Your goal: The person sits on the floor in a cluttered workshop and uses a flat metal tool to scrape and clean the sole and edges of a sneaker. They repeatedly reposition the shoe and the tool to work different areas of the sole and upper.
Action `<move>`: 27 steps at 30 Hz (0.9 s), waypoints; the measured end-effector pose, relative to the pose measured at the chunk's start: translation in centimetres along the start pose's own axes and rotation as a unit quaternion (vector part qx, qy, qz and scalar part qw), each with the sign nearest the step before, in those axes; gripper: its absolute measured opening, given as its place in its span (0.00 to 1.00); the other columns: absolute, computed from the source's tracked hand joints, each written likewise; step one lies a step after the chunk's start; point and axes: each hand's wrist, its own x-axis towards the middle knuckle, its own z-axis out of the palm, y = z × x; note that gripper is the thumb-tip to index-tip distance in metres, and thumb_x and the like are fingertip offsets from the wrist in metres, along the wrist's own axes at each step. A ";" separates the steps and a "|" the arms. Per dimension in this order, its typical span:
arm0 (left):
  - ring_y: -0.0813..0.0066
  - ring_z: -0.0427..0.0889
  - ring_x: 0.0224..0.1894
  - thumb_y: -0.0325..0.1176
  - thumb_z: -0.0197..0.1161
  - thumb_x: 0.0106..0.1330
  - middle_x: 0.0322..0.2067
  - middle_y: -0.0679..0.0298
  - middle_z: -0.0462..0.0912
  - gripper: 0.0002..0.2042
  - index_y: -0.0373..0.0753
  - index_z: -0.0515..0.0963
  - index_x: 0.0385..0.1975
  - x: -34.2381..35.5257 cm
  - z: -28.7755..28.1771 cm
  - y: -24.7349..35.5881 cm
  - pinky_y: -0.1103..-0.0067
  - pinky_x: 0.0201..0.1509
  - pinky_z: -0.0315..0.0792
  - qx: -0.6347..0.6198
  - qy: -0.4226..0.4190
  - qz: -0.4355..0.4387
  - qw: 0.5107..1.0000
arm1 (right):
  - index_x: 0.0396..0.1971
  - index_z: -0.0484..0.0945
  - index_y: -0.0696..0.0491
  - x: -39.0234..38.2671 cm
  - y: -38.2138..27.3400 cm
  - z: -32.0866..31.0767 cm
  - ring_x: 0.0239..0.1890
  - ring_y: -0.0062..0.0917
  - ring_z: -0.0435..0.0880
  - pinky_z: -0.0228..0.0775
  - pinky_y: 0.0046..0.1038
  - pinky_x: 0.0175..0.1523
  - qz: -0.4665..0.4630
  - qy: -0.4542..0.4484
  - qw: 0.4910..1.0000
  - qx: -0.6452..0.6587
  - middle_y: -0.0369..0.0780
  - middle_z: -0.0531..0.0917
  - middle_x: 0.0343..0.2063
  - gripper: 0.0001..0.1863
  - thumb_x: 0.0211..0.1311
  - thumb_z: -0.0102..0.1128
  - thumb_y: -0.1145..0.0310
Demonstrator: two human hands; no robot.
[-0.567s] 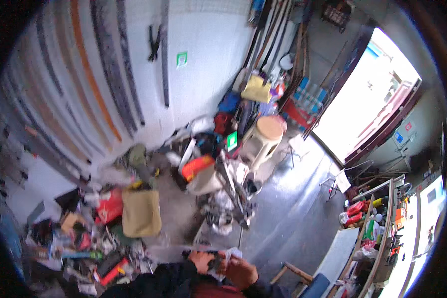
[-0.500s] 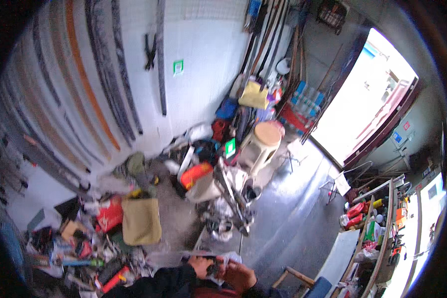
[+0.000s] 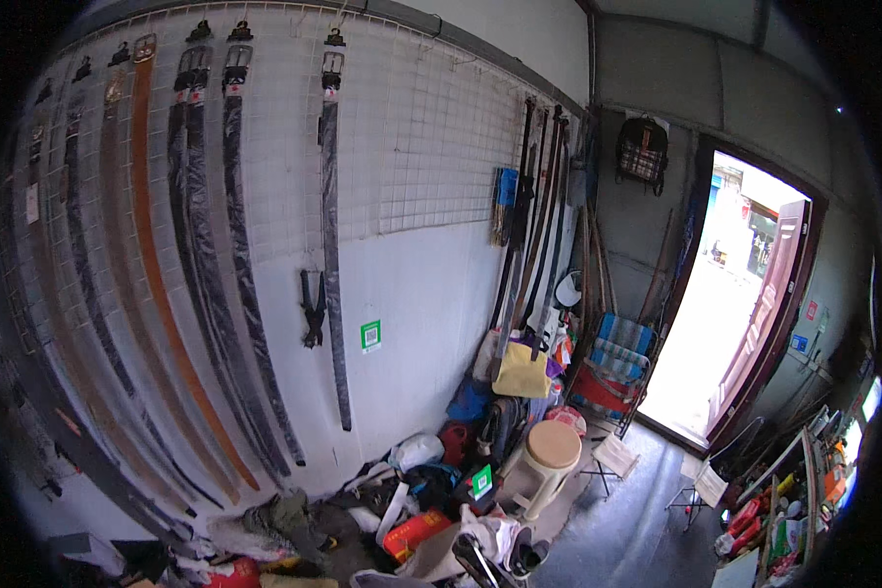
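Neither of my hands shows in the head view now, so what they hold is hidden. Ahead of me hang several belts on a white wire grid: an orange-brown belt on the left and a black plastic-wrapped belt farther right. Beside that black belt a dark plier-like tool hangs against the wall. Along the floor below lies a heap of bags and cloth, with a red and orange packet in it. A cream plastic stool with a round tan seat stands to its right.
A bright open doorway is at the right. Near it stand a striped folding chair and two small folding stools, one a pale folding stool. A cluttered shelf runs along the right side. A plaid backpack hangs high up.
My view has swung upward, bringing the belts' buckles and the wall grid into sight. Both hands, close together at the lower edge earlier, have left the picture.
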 end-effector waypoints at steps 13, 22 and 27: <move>0.46 0.73 0.53 0.45 0.68 0.52 0.47 0.50 0.79 0.26 0.45 0.77 0.53 4.5 -15.5 -17.0 0.48 0.55 0.64 0.055 -0.182 0.172 0.967 | 0.63 0.69 0.50 13.6 9.7 -1.8 0.62 0.38 0.71 0.62 0.40 0.66 -0.077 0.476 0.843 -0.239 0.44 0.75 0.59 0.27 0.70 0.44 0.50; 0.48 0.74 0.55 0.42 0.66 0.55 0.47 0.52 0.81 0.27 0.48 0.75 0.58 4.3 -13.2 -14.8 0.48 0.58 0.61 0.105 -0.312 0.266 0.906 | 0.61 0.70 0.52 14.8 14.4 2.2 0.57 0.43 0.78 0.71 0.38 0.58 -0.170 0.590 0.788 0.045 0.46 0.77 0.58 0.30 0.70 0.43 0.45; 0.49 0.74 0.56 0.41 0.65 0.56 0.47 0.54 0.82 0.28 0.50 0.74 0.61 2.1 -9.8 -12.3 0.48 0.59 0.60 0.139 -0.343 0.264 0.891 | 0.57 0.74 0.51 17.3 14.3 4.9 0.49 0.39 0.82 0.74 0.35 0.49 -0.292 0.534 0.793 0.026 0.42 0.83 0.50 0.27 0.69 0.49 0.47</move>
